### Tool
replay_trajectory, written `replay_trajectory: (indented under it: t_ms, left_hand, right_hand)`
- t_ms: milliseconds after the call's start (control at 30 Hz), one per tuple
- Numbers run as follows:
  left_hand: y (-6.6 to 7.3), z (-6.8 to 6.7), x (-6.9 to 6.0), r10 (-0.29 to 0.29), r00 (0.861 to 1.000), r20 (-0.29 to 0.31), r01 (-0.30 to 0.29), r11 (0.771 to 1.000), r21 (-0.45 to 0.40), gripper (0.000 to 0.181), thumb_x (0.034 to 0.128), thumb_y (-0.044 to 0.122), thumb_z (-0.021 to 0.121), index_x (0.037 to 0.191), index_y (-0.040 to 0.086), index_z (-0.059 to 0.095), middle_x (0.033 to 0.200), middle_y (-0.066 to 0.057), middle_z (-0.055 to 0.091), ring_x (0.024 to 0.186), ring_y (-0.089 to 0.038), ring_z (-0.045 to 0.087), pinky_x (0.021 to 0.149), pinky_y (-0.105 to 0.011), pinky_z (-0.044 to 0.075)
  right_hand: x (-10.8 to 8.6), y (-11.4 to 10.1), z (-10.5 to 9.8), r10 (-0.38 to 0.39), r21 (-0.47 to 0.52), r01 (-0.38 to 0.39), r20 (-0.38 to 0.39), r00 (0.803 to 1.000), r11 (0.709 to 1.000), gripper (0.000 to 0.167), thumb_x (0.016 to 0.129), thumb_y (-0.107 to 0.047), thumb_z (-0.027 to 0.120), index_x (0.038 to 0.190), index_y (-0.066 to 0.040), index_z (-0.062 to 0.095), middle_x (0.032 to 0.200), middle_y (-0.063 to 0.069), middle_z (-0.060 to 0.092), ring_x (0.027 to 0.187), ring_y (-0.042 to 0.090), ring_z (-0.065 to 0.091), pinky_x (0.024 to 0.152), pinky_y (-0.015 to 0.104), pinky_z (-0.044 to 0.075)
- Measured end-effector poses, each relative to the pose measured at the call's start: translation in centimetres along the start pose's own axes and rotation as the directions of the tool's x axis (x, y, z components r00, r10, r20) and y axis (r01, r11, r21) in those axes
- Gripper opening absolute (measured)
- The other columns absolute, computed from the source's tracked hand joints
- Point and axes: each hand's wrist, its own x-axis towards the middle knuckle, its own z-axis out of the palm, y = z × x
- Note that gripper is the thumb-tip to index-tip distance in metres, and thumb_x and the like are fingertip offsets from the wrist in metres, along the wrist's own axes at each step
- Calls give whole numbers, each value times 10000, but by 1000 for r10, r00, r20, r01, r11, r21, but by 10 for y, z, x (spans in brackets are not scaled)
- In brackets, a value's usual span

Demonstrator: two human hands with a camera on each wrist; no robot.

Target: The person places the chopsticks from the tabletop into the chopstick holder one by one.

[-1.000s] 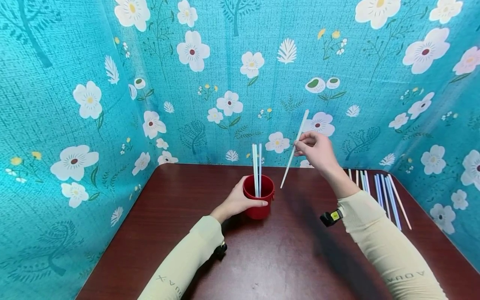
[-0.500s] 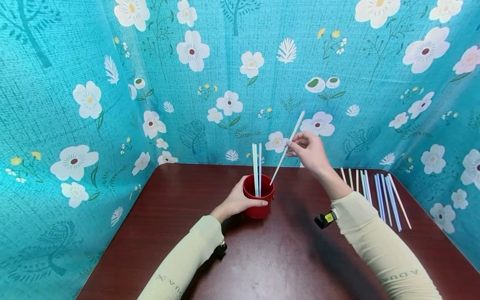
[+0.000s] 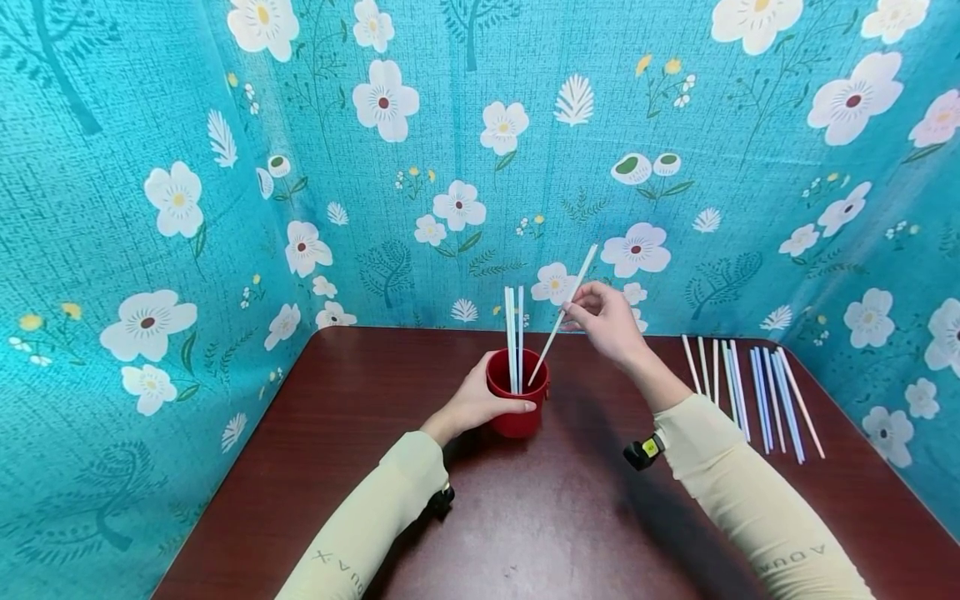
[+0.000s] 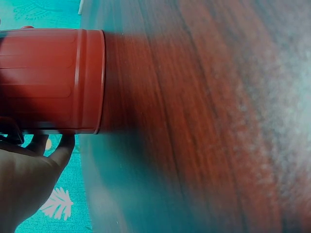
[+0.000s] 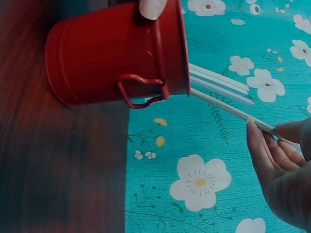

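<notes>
A red bucket (image 3: 517, 421) with small side handles stands upright on the table, gripped around its left side by my left hand (image 3: 480, 402), the thumb across its front. Several pale sticks (image 3: 513, 333) lean inside it and rise above the rim. My right hand (image 3: 606, 321) pinches one whitish stick (image 3: 551, 337) between thumb and fingers. That stick slants, its lower end inside the bucket's mouth. The right wrist view shows the pinched stick (image 5: 223, 106) passing the rim beside the others. In the left wrist view the bucket (image 4: 53, 80) covers part of the left hand (image 4: 36, 167).
Several white, blue and pinkish sticks (image 3: 772, 400) lie side by side at the right of the dark brown table (image 3: 360, 375). A blue flowered cloth (image 3: 420, 150) hangs behind and along both sides of the table.
My right hand has moved left and down, taking the whitish stick from beside the bucket into its mouth. The left hand and the bucket have stayed in place.
</notes>
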Motion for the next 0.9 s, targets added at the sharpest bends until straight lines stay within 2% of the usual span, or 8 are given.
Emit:
replay_trajectory:
  t_ms: [233,467,700,900]
  left_hand:
    - [0,0,0,-4,1000,-4,5,1000,5,847,792,165,886,1486,97,406,1435,-100,548,1288,-285,514,937,-466,567]
    - [1,0,0,-1,1000,-12,1,1000,5,846,790,157,885,1484,85,407,1427,-103,552,1289,-292,515,954,-478,556]
    - [0,0,0,-9,1000,-15,9,1000,3,833,790,172,887,1474,106,416,1410,-77,564,1287,-294,521,951,-467,558]
    - [2,0,-1,-16,1000,-13,16,1000,-1,831,792,174,886,1474,107,416,1413,-80,563,1293,-309,519,963,-471,551]
  right_hand:
    - [-2,6,6,6,7,-6,4,1000,1000,234,1015,-86,632,1109,113,550,1062,319,688,902,361,738,758,352,620]
    - [-2,8,12,12,67,-12,12,1000,998,212,1011,-35,611,1095,139,523,1063,379,651,927,434,718,740,340,624]
    - [-4,8,21,22,50,-23,24,999,998,171,1002,-15,614,1082,113,534,1014,327,676,853,292,728,735,344,625]
    - [-5,11,24,39,61,-41,42,998,997,182,999,-25,628,1073,112,534,996,326,682,911,501,698,730,352,627]
